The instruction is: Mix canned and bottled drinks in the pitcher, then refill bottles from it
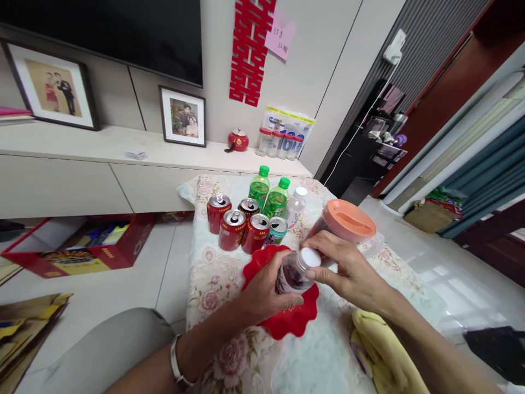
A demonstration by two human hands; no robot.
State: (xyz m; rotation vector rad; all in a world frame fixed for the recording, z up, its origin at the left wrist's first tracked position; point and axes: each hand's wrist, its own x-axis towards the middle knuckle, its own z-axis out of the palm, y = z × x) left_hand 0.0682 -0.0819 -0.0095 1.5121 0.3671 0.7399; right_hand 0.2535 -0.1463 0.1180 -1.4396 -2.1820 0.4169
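Note:
My left hand (266, 290) wraps round a clear plastic bottle (293, 274) with dark contents and a printed label, held tilted over a red wavy-edged plate (289, 323). With thumb and fingers my right hand (344, 265) grips the bottle's white cap (310, 258), which sits at its mouth. Whether the cap is tight or loose I cannot tell. Right behind that hand stands a clear container with an orange lid (348, 219). Several drink cans (232, 230) are grouped beyond the plate. Behind them are two green-capped bottles (276, 200) and a clear bottle with a white cap (297, 203).
A floral cloth (213, 273) covers the table. A yellow cloth (381, 350) lies near my right forearm. On the white cabinet (123, 139) stand framed photos (183, 117), a red pot (238, 140) and red-lidded jars (279, 145). An open red box (86, 257) sits on the floor at left.

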